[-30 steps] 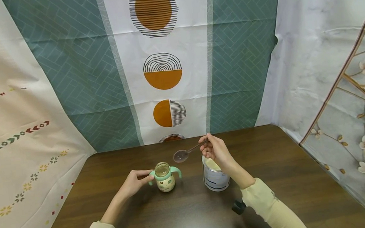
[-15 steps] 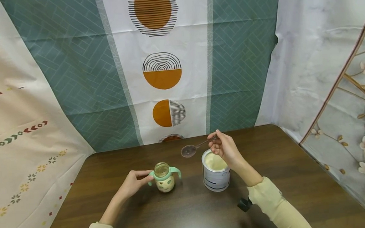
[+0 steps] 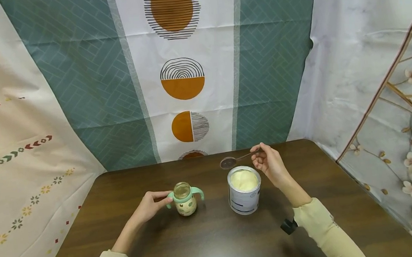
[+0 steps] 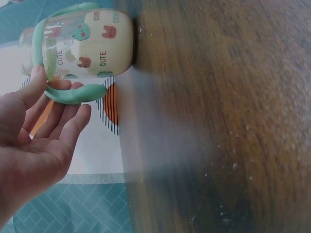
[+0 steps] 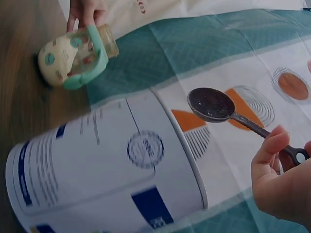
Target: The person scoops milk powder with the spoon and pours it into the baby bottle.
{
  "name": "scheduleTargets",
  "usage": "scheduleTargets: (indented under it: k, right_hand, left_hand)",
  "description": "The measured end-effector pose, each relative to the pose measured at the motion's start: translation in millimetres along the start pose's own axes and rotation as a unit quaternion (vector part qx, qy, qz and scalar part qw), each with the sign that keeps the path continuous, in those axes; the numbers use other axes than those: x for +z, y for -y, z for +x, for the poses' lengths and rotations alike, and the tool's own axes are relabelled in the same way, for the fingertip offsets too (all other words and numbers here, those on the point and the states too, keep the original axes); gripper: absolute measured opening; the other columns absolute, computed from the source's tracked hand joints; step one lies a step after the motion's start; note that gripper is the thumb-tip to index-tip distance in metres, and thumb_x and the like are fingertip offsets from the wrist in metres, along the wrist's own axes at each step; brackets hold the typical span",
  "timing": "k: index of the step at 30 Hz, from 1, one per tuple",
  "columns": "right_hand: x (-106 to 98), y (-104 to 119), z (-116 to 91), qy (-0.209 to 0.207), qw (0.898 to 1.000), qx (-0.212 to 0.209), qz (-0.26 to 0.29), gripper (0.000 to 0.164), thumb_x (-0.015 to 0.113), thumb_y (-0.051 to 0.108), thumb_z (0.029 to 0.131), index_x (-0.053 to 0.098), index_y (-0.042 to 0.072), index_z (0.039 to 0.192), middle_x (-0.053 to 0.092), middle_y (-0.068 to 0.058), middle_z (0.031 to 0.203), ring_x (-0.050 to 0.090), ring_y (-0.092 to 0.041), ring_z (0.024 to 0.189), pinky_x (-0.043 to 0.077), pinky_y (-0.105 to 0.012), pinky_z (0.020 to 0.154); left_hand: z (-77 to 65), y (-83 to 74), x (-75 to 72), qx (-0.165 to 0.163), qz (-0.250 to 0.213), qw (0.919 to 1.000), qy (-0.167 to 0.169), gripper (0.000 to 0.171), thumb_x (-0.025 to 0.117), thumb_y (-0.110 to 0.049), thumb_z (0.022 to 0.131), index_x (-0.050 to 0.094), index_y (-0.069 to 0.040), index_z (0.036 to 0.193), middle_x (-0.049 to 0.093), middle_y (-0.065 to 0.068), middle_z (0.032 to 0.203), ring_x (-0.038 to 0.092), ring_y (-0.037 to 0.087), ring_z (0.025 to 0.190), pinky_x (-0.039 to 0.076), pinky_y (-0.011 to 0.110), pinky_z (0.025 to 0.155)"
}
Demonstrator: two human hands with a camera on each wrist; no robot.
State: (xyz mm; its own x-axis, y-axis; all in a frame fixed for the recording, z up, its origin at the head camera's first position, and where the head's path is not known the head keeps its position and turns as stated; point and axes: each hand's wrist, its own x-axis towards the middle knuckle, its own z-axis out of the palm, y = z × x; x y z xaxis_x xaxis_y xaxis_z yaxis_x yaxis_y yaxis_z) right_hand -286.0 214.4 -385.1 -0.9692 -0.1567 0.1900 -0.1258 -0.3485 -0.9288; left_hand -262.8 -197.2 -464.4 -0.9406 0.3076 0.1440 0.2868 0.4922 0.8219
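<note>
A clear baby bottle (image 3: pixel 185 202) with a mint-green two-handled collar stands upright and uncapped on the table. Cream-coloured contents and small printed figures show through its wall in the left wrist view. My left hand (image 3: pixel 150 206) pinches one of its handles (image 4: pixel 77 94) between thumb and fingers. To the right stands an open white tin (image 3: pixel 244 198), filled near the top with pale yellow powder (image 3: pixel 244 180). Over the tin's far rim, my right hand (image 3: pixel 270 164) holds a dark measuring spoon (image 5: pixel 212 104) by the end of its handle. A few specks cling to the spoon's bowl.
The dark wooden table (image 3: pixel 215 240) runs back to a patterned cloth (image 3: pixel 187 118) hanging behind it. Cream cloth (image 3: pixel 20 167) hangs on the left, and floral cloth (image 3: pixel 384 138) on the right. Small pale specks lie on the wood in the left wrist view.
My right hand has moved right with the spoon, from between bottle and tin to over the tin's far side, uncovering the powder. My left hand and the bottle stay in place.
</note>
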Motion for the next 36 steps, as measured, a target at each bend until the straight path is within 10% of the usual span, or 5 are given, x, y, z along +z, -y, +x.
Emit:
scheduleTargets:
  k: [15,23,28,36]
  right_hand:
    - [-23.9,-3.6,-5.9,-0.024,0.995,-0.034,-0.088,0.037,0.037,0.032,0.106,0.061,0.009,0.089,0.058,0.003,0.068,0.051,-0.006,0.055,0.041,-0.015,0.049]
    - [-28.7,-3.5,-5.6,0.002,0.976,-0.084,-0.202,0.041,0.039,0.025,0.106,0.060,-0.007,0.092,0.060,-0.002,0.064,0.054,-0.009,0.050,0.044,-0.021,0.044]
    - [-27.6,-1.2,-11.7,0.056,0.924,-0.143,-0.350,0.030,0.044,0.016,0.104,0.065,-0.002,0.093,0.062,-0.011,0.067,0.057,-0.021,0.051,0.049,-0.031,0.046]
    - [-28.6,-9.2,-18.9,0.172,0.794,-0.338,-0.475,0.014,0.061,-0.003,0.091,0.067,0.009,0.094,0.059,0.002,0.069,0.050,0.000,0.057,0.042,-0.012,0.050]
  left_hand:
    - [-4.6,-23.8,-0.5,-0.005,0.003,1.0000,0.003,0.032,0.066,-0.009,0.091,0.066,0.008,0.118,0.067,0.025,0.114,0.062,0.039,0.109,0.052,0.022,0.081]
    - [1.1,-6.9,-1.5,-0.007,0.000,1.0000,0.000,0.034,0.068,-0.018,0.090,0.068,0.000,0.119,0.068,0.019,0.117,0.062,0.034,0.113,0.051,0.021,0.082]
    - [2.4,-4.7,-2.4,-0.005,0.002,1.0000,-0.003,0.035,0.070,-0.021,0.089,0.069,-0.002,0.118,0.069,0.017,0.115,0.062,0.031,0.112,0.051,0.022,0.082]
    - [2.3,-4.0,-0.5,-0.011,0.011,0.9999,-0.006,0.034,0.070,-0.021,0.089,0.069,-0.001,0.118,0.070,0.017,0.115,0.062,0.030,0.111,0.051,0.022,0.081]
